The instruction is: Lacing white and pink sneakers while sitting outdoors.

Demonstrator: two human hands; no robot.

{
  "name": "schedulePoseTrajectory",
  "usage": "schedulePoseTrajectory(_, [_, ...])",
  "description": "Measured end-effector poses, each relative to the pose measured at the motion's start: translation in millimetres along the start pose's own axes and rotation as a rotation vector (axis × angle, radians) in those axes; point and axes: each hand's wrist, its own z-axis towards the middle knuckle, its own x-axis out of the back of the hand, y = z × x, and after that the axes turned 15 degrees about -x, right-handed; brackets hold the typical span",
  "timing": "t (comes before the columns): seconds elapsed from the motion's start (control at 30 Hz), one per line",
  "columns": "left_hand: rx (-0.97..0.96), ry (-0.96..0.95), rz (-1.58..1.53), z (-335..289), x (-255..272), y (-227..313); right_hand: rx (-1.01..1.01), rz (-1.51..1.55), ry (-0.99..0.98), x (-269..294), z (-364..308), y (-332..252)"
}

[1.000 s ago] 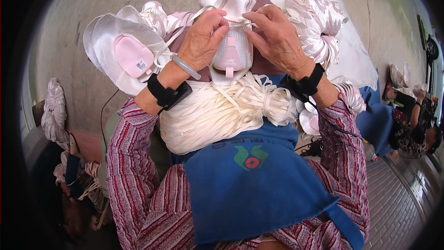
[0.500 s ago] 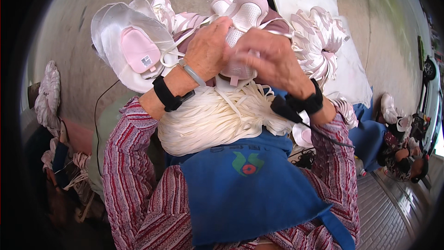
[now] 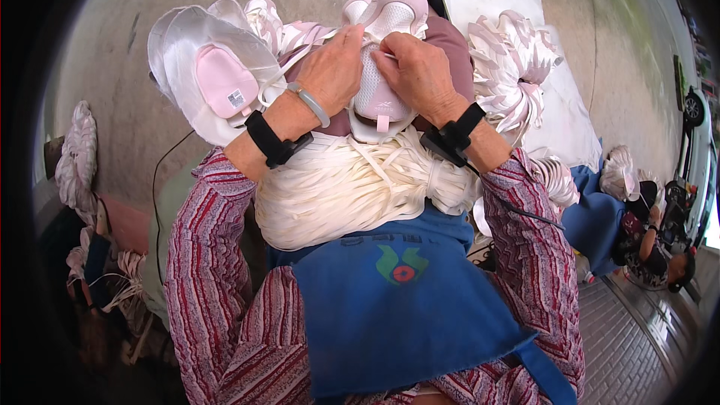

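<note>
A pink and white mesh shoe upper (image 3: 369, 90) lies across my lap, its pink heel tab toward me. My left hand (image 3: 334, 67) is closed at the upper's left side, fingertips pinching a white shoelace (image 3: 294, 64) that trails off to the left. From the right, my right hand (image 3: 420, 75) pinches at the lacing edge, thumb and forefinger together on the lace; its tip is hidden by the fingers. Just below the upper, a thick bundle of cream shoelaces (image 3: 337, 195) rests on my blue apron (image 3: 360, 322).
At the left stand nested white shoe uppers with a pink insole (image 3: 223, 81). A ring of pink and white uppers (image 3: 517, 67) sits on a white sheet (image 3: 562, 120) at the right. Another person (image 3: 649, 247) sits at the far right. A thin black cable (image 3: 156, 210) hangs left.
My right hand has drawn back from crossing over the left and now pinches beside it. The shoe upper's heel shows more. The lace stretched out to the right is no longer visible.
</note>
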Motion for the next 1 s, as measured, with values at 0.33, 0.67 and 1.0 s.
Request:
schedulePoseTrajectory(0.33, [-0.061, -0.118, -0.175, 7, 15, -6, 0.099, -0.055, 0.076, -10, 1, 6])
schedulePoseTrajectory(0.67, [-0.004, -0.013, -0.249, 0, 7, 1, 0.17, -0.284, 0.017, -2, 9, -6])
schedulePoseTrajectory(1.0, [-0.284, 0.116, 0.185, -24, 12, 25, -0.215, 0.557, -0.305, 67, -9, 13])
